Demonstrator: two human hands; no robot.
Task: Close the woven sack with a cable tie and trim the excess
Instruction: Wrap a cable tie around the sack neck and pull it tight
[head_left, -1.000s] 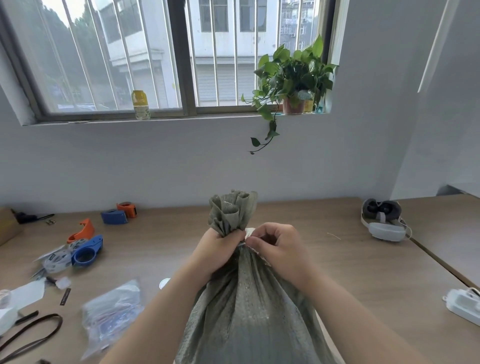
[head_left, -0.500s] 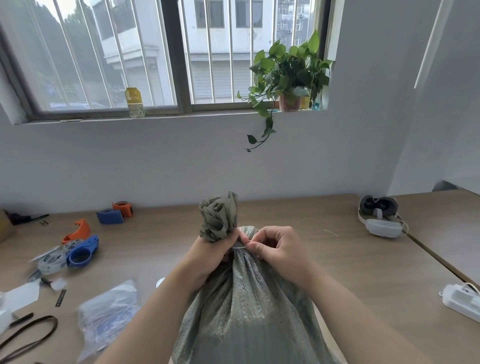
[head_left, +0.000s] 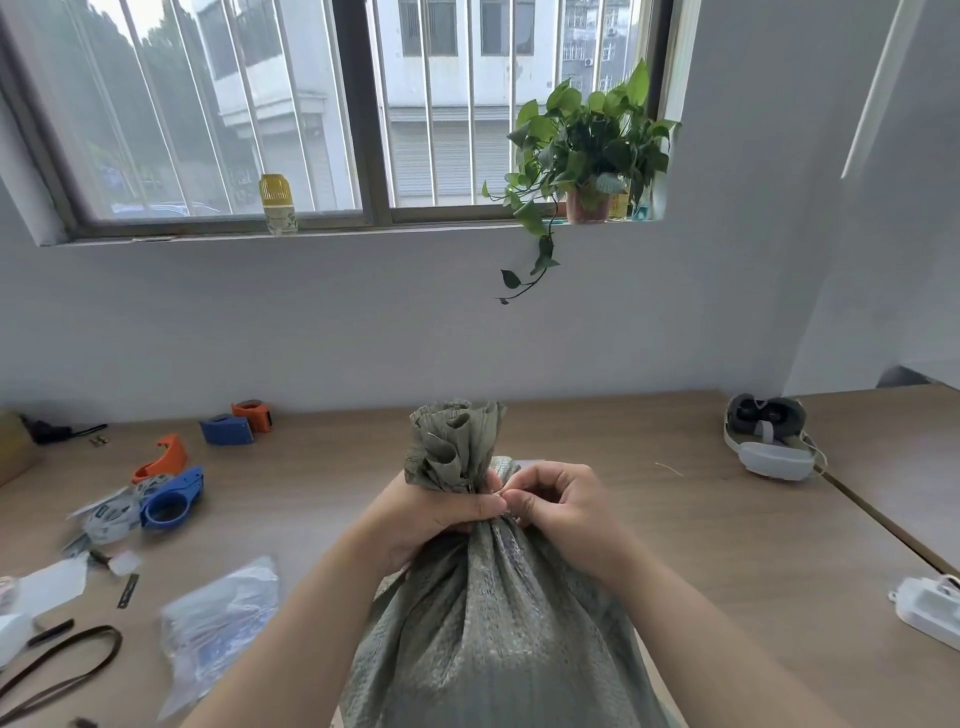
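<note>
A grey-green woven sack (head_left: 493, 623) stands upright on the wooden table (head_left: 701, 545), its mouth bunched into a ruffled top (head_left: 452, 441). My left hand (head_left: 426, 512) is clenched around the sack's neck from the left. My right hand (head_left: 561, 509) pinches at the neck from the right, thumb and forefinger together on a thin pale cable tie (head_left: 498, 493) that is barely visible between the fingers. Most of the tie is hidden by both hands.
Blue and orange tape dispensers (head_left: 171, 499) (head_left: 236, 423) lie at the left, with a clear plastic bag (head_left: 218, 623), a dark strap (head_left: 62, 665) and paper scraps. A headset (head_left: 769, 441) and a white adapter (head_left: 930, 613) sit at the right. A potted plant (head_left: 587, 150) stands on the windowsill.
The ruffled top of the sack has drawn into a tighter bunch. Both hands stay at the neck, shifting slightly as the sack's neck narrows.
</note>
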